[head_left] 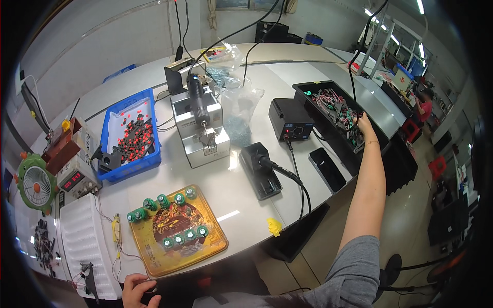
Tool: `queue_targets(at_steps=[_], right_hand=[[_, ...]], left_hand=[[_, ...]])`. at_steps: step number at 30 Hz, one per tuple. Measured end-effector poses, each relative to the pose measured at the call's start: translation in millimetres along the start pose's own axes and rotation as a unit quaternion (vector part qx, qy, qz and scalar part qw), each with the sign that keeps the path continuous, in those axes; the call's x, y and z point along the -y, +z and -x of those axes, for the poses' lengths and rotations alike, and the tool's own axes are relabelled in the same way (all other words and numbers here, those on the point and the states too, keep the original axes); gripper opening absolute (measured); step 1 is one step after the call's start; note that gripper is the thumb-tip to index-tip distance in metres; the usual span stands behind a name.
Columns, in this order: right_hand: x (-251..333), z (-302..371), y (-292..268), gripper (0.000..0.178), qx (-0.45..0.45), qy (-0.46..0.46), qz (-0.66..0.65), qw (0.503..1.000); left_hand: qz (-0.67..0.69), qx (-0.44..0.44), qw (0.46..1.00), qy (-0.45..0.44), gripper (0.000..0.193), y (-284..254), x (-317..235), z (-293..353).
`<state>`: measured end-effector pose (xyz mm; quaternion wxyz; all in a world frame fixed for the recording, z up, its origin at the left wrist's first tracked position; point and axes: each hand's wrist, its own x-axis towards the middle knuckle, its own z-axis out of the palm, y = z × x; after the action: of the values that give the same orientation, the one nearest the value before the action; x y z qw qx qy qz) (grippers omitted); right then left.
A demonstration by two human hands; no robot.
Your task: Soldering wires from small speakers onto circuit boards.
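My right hand [364, 126] is stretched out to the far right, into a long black bin [304, 93] heaped with wired parts [336, 110] in green, red and black. Its fingertips are lost among the wires, so I cannot tell whether they grip any. Low at the table's front edge is my left hand [137, 291], fingers loosely curved and thumb apart, with nothing clear between them. Just beyond it lies a yellow-gold square tin lid [218, 237]. Two rows of green, round coil-like parts [179, 239] stand on the lid.
A screwdriver [196, 97] stands in a silver machine [205, 141]. Right of it are a soldering iron [277, 168] in its holder, a black control box [290, 120] and a phone [327, 169]. Leftward are a blue tray [131, 172], a power supply [77, 177], a fan [36, 186] and a white tray [84, 236].
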<state>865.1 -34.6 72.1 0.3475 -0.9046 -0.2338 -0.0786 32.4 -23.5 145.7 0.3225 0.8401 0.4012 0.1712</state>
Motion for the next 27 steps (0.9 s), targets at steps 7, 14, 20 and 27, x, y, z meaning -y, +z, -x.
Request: queue_targets(at_steps=[7,14,20,27], right_hand=[[98,117,-41,0.036,-0.188,-0.179,-0.408,0.875],[209,457,-71,0.023,0.268,-0.363,-0.637,0.624],[321,611,-46,0.016,0.546,-0.215,-0.758,0.286],[405,663,-49,0.009,0.682,-0.121,-0.72,-0.032]], left_hand=[[-0.057,-0.026,0.997,0.035,0.032,2,32,23],[0.036,0.038,0.979,0.199,0.025,10,60,24],[-0.033,-0.07,0.989,0.128,0.021,0,88,84],[-0.224,-0.432,0.864,-0.125,0.016,-64,163,155]])
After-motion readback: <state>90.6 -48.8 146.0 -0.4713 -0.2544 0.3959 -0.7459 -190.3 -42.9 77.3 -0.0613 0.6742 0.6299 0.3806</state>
